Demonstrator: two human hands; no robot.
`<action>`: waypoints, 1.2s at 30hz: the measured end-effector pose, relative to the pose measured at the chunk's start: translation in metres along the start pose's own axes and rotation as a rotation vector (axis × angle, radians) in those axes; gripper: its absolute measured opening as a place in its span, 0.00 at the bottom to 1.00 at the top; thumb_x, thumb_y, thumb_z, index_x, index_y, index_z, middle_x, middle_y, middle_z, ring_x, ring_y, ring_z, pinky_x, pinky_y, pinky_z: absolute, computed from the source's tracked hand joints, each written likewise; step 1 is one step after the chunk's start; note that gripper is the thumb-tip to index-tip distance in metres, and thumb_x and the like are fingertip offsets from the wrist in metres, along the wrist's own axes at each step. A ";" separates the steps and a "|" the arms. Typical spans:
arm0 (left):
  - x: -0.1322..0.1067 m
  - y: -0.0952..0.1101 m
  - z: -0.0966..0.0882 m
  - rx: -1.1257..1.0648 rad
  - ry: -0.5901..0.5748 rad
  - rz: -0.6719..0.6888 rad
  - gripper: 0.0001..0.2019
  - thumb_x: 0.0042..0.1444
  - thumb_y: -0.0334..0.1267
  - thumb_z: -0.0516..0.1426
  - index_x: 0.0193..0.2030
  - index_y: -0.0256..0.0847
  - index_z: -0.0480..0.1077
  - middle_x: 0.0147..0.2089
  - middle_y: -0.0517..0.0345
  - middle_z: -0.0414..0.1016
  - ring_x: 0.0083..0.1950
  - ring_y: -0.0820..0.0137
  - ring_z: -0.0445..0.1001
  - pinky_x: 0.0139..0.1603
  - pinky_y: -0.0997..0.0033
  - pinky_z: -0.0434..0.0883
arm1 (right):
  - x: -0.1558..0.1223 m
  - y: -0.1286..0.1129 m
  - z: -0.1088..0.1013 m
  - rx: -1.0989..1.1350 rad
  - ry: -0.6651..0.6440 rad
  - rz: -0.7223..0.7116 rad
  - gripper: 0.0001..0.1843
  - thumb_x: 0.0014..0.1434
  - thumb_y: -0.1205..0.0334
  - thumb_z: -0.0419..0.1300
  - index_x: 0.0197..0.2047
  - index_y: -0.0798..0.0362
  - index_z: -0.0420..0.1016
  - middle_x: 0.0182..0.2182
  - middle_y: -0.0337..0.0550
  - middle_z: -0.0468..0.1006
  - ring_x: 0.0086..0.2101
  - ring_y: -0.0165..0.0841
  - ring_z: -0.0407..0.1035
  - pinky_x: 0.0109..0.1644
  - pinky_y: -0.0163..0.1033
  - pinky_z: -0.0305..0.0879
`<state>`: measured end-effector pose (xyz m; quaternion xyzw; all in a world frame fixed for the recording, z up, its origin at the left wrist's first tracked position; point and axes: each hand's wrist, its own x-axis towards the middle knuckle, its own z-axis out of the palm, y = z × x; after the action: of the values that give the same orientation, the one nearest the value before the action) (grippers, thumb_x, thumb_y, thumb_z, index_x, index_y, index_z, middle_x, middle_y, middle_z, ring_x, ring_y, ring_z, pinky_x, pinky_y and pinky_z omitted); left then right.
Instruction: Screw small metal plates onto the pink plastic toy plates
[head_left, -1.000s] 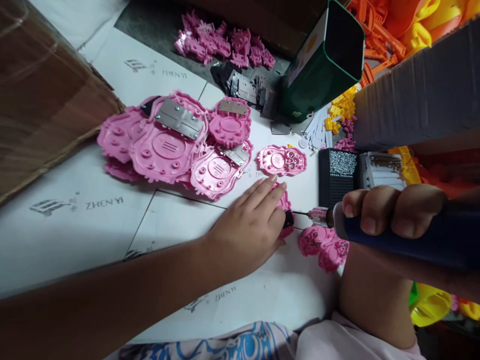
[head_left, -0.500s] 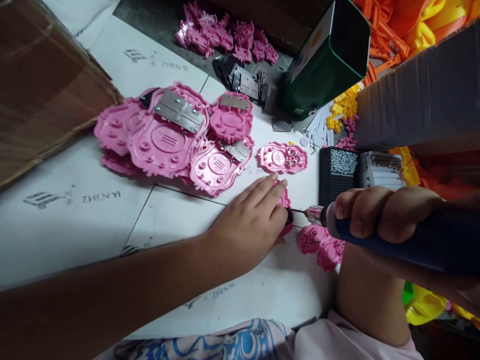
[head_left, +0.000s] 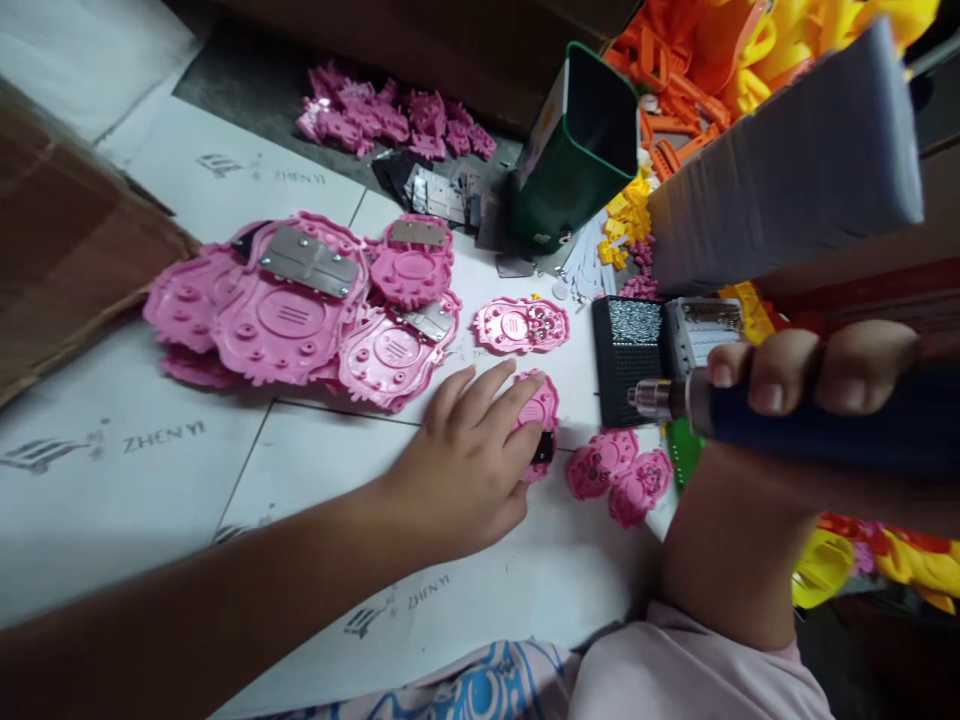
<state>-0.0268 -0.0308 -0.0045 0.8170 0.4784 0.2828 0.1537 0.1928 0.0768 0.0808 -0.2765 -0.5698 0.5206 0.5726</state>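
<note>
Head view, only one. I see left hand laid flat, fingers slightly spread, touching pink casing on white board; black plate shows beside fingers. Right hand is wrapped around dark blue driver — chuck apart from casing, in front of black tray. I judge screw-fastening step; next move calls for steady casing, driver well aligned. Print on board reads "ZHENYI", repeated — no other writing readable.

Left hand hides part of the pink shell, blue driver runs off frame right, and those shiny bits right of center? Way too tiny to tell.
</note>
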 end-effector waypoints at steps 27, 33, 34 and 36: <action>0.004 -0.003 -0.004 0.016 -0.101 0.066 0.17 0.55 0.47 0.64 0.46 0.37 0.75 0.68 0.33 0.63 0.70 0.39 0.57 0.62 0.36 0.59 | 0.031 0.028 0.009 -0.147 0.296 -0.060 0.17 0.40 0.58 0.58 0.37 0.39 0.74 0.17 0.30 0.69 0.18 0.33 0.66 0.25 0.41 0.65; 0.002 -0.004 -0.002 0.033 -0.116 0.070 0.17 0.54 0.48 0.63 0.45 0.38 0.74 0.68 0.34 0.62 0.70 0.39 0.56 0.63 0.36 0.58 | 0.030 0.031 0.006 -0.154 0.267 -0.119 0.10 0.44 0.55 0.58 0.33 0.42 0.72 0.19 0.31 0.67 0.19 0.30 0.65 0.26 0.38 0.64; 0.002 -0.005 -0.001 0.035 -0.111 0.069 0.17 0.54 0.48 0.63 0.45 0.38 0.74 0.68 0.34 0.62 0.70 0.40 0.56 0.63 0.36 0.58 | 0.030 0.030 0.006 -0.148 0.273 -0.128 0.08 0.44 0.56 0.57 0.31 0.43 0.71 0.19 0.32 0.67 0.19 0.29 0.65 0.26 0.38 0.64; 0.001 -0.005 0.000 0.038 -0.104 0.065 0.18 0.54 0.48 0.63 0.45 0.38 0.73 0.68 0.34 0.62 0.70 0.40 0.57 0.63 0.37 0.58 | 0.030 0.024 0.005 -0.142 0.285 -0.147 0.06 0.45 0.57 0.56 0.29 0.45 0.71 0.19 0.32 0.68 0.19 0.29 0.65 0.26 0.38 0.65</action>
<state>-0.0298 -0.0274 -0.0066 0.8485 0.4483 0.2354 0.1536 0.1758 0.1095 0.0712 -0.3447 -0.5369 0.3914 0.6631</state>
